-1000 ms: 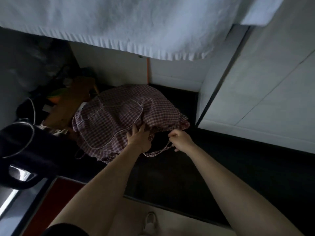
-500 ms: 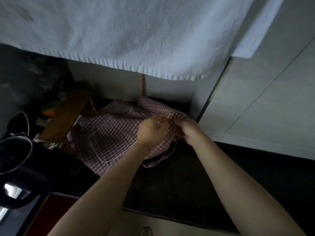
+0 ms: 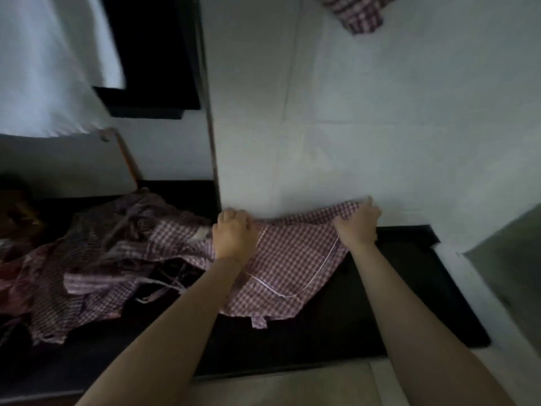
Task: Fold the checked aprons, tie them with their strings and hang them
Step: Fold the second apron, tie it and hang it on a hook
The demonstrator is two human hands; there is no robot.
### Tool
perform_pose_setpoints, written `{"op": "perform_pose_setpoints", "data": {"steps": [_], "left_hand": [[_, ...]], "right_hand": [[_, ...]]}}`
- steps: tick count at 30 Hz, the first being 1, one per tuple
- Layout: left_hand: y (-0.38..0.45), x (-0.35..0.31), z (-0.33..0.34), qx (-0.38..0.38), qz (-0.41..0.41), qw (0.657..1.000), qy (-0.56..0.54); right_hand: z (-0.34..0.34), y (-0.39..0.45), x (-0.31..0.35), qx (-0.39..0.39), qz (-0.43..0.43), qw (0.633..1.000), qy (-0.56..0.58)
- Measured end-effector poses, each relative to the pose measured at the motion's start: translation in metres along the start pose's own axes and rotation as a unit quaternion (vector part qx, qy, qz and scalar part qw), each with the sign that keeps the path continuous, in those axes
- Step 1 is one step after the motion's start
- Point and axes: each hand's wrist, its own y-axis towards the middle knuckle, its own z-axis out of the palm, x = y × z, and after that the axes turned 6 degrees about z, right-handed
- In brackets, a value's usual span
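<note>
My left hand [image 3: 234, 235] and right hand [image 3: 357, 222] each grip the checked apron's [image 3: 289, 259] top edge. I should pull it taut, flat on the bench [image 3: 395, 288], before folding

The hanging apron [image 3: 355, 13] is cut off by the top edge. The apron pile [image 3: 87, 259] at the left is blurred and runs off the frame. The left hand [image 3: 234, 234] hides the cloth under its grip.

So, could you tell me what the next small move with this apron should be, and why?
Probably lower the checked apron flat onto the dark counter and smooth it. The left hand and right hand grip its top edge, spread apart, but the cloth sags wrinkled and unfolded.
</note>
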Motion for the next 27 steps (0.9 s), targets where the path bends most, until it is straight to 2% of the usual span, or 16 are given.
{"op": "perform_pose_setpoints", "data": {"steps": [2,4,5,8,10,12,13,16,19,21,23,25,27], "left_hand": [[-0.009,-0.019,0.035,0.101,-0.016,0.994,0.043],[-0.02,-0.034,0.069,0.2,-0.026,0.975,0.093],[-0.024,-0.036,0.084,0.237,-0.034,0.966,0.1],[-0.038,-0.045,0.126,0.341,-0.084,0.933,0.078],[-0.05,-0.047,0.147,0.389,-0.106,0.913,0.062],[-0.064,-0.053,0.165,0.409,-0.145,0.9,0.041],[-0.073,-0.058,0.171,0.403,-0.166,0.899,0.032],[-0.089,-0.073,0.178,0.362,-0.189,0.911,0.052],[-0.092,-0.086,0.178,0.343,-0.199,0.914,0.08],[-0.089,-0.094,0.178,0.35,-0.214,0.906,0.104],[-0.085,-0.105,0.178,0.371,-0.21,0.895,0.13],[-0.083,-0.117,0.18,0.399,-0.191,0.881,0.168],[-0.083,-0.123,0.187,0.385,-0.211,0.871,0.22]], "right_hand": [[-0.005,0.01,-0.03,0.04,-0.054,0.992,-0.109],[-0.004,0.016,-0.072,0.104,-0.068,0.985,-0.115],[-0.002,0.018,-0.093,0.127,-0.048,0.986,-0.097],[0.002,0.038,-0.156,0.139,0.094,0.985,-0.046],[-0.003,0.046,-0.181,0.123,0.225,0.962,-0.091],[-0.01,0.056,-0.204,0.134,0.293,0.937,-0.134],[-0.013,0.061,-0.212,0.17,0.304,0.926,-0.142],[-0.016,0.07,-0.222,0.28,0.307,0.908,-0.047],[-0.033,0.079,-0.211,0.32,0.277,0.906,-0.006],[-0.052,0.096,-0.203,0.298,0.245,0.923,-0.016],[-0.071,0.115,-0.197,0.213,0.197,0.955,-0.064],[-0.085,0.125,-0.189,0.066,0.075,0.981,-0.166],[-0.083,0.125,-0.185,-0.04,-0.093,0.968,-0.231]]}}
